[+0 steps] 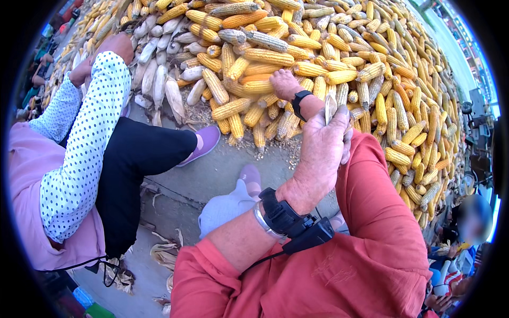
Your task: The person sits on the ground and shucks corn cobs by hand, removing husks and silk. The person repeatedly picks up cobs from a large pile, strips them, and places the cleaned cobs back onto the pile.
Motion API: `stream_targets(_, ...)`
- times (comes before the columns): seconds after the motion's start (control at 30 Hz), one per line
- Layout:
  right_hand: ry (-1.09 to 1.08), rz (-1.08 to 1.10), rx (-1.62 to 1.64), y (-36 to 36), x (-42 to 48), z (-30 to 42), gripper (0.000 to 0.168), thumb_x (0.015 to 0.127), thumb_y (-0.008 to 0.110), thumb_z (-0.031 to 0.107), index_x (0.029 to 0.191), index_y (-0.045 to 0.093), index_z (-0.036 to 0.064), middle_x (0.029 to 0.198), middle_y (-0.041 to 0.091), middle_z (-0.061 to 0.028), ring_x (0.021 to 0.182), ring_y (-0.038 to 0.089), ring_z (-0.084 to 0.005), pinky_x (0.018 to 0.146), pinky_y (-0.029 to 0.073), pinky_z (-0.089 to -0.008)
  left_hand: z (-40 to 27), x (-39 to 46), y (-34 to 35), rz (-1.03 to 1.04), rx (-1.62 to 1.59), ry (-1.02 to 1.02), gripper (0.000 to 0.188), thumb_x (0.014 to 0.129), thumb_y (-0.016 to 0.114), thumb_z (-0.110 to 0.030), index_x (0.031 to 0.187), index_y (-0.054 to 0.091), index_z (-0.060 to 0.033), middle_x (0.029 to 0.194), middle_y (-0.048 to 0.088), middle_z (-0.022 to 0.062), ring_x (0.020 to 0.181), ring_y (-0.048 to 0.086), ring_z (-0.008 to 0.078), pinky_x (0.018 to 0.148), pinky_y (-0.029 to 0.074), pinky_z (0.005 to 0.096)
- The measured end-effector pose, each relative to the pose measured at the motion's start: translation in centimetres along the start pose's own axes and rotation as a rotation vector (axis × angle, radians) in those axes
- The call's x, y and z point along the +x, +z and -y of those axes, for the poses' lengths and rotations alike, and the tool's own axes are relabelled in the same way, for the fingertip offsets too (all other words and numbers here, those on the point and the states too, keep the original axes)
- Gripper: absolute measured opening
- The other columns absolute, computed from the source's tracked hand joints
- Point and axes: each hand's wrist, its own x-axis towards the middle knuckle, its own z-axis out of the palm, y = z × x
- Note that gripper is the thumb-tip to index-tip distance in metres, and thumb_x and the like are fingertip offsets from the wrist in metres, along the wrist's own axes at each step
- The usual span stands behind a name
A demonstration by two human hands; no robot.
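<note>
My left hand (318,155), with a black strapped device and a silver bangle at the wrist, is closed around a narrow pale piece (330,106). It looks like dry husk, but most of it is hidden in the fingers. Beyond it, my right hand (284,84), wearing a black wristband, reaches across to the heap. Its fingers curl at the end of a blurred yellow corn cob (256,87). Husked cobs (268,57), yellow and some greyish, lie all around that hand. Left of them are cobs in pale dry husks (159,85).
Beside me on the left, a person in dotted sleeves (85,147) has both hands at the heap's edge; their purple shoe (204,146) stands near the cobs. Loose kernels (274,153) and husk scraps (165,254) litter the concrete. More people (449,274) are at the lower right.
</note>
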Motion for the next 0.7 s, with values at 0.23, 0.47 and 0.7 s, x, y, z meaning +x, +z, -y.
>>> stream_targets(0.23,0.0,0.465,0.406,-0.1,-10.8,3.5,0.035,0.074,0.057,0.03,0.09,0.057,-0.001,0.085,0.061,-0.0165,0.088,0.057,-0.027,0.073,0.046,-0.0353,0.4,-0.9,0.5,0.0,0.08,0.027,0.015,0.087,0.048,-0.019,0.083,0.047,-0.0047,0.055,0.038,-0.0022,0.04,0.033,0.0058,0.036,0.027,0.0205)
stream_targets(0.47,0.142,0.697,0.624,-3.2,-17.6,-3.3,0.033,0.078,0.057,0.026,0.096,0.055,-0.002,0.088,0.061,-0.0152,0.081,0.059,-0.0219,0.068,0.048,-0.0306,1.9,-1.8,0.7,0.043,0.057,0.011,0.015,0.088,0.047,-0.019,0.085,0.048,-0.0041,0.056,0.039,-0.0019,0.04,0.033,0.0061,0.036,0.028,0.0205)
stream_targets(0.7,0.382,-1.159,1.45,-26.3,-20.0,-24.5,0.031,0.081,0.056,0.022,0.1,0.053,-0.003,0.086,0.06,-0.0139,0.073,0.06,-0.0183,0.061,0.05,-0.0273,2.5,0.5,1.4,0.099,0.113,0.021,0.018,0.089,0.047,-0.023,0.085,0.046,-0.0049,0.056,0.034,-0.0041,0.043,0.03,0.0056,0.038,0.025,0.0204)
